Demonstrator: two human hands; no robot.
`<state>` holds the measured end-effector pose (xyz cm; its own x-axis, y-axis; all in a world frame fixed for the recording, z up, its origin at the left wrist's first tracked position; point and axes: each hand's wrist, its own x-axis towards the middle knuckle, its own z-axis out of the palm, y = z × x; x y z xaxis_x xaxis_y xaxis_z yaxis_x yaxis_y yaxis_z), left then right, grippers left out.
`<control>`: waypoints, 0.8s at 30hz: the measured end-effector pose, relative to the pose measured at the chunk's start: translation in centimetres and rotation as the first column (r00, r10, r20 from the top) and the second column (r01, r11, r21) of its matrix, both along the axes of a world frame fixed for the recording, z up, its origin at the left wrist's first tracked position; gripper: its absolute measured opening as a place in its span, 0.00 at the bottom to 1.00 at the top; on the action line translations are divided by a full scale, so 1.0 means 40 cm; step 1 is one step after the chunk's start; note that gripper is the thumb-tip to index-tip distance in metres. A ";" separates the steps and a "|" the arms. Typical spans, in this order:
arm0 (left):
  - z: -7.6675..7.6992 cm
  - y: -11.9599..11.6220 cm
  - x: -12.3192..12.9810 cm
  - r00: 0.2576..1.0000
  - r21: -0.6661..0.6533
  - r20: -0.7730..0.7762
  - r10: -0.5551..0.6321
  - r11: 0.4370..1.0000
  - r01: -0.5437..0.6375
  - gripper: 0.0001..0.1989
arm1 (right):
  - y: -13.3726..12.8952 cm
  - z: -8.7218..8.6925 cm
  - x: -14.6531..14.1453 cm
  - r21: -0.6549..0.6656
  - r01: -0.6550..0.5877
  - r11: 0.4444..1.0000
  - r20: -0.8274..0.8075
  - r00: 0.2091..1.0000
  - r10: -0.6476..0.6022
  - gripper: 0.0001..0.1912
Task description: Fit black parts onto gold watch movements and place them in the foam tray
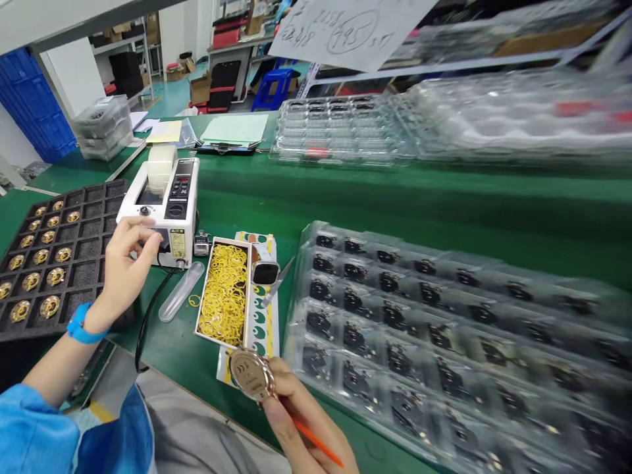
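In my right hand (301, 421) is a round gold watch case (251, 374), its engraved back facing up, gripped between thumb and fingers. An orange stick-like tool (318, 442) lies across the same palm. My left hand (129, 257), fingers bent and apart, hovers at the front of a white tape dispenser (160, 204); whether a piece of tape is at its fingertips is too small to tell. Just beyond the watch case sits a white box (224, 293) full of yellow rings, with a smartwatch (265, 272) and a patterned strip (259, 319) beside it.
A black foam tray (93, 247) with gold watch parts stands at the left. Clear trays (395, 322) of black parts cover the right. A clear plastic tube (182, 291), a small metal counter (201, 243) and a black cable (145, 326) lie between the dispenser and box.
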<state>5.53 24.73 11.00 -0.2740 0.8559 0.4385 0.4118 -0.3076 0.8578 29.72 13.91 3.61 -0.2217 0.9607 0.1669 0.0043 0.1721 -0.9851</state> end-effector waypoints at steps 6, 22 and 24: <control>0.061 0.063 0.005 0.800 -0.088 -0.570 -0.188 0.982 0.168 0.10 | 0.008 0.003 0.016 -0.013 -0.074 0.997 -0.014 0.997 0.074 0.13; -0.026 -0.163 0.148 0.693 -0.520 0.135 -0.708 0.545 0.658 0.15 | 0.035 0.000 0.016 -0.433 -0.248 0.867 -0.314 0.943 0.112 0.26; -0.031 -0.161 0.147 0.694 -0.528 0.157 -0.703 0.534 0.661 0.15 | 0.033 0.000 0.016 -0.435 -0.265 0.861 -0.330 0.936 0.121 0.26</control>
<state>11.39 18.30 9.75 0.5013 0.8556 -0.1294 0.3289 -0.0501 0.9430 30.37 15.25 3.63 -0.4232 0.8825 -0.2051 -0.2692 -0.3386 -0.9016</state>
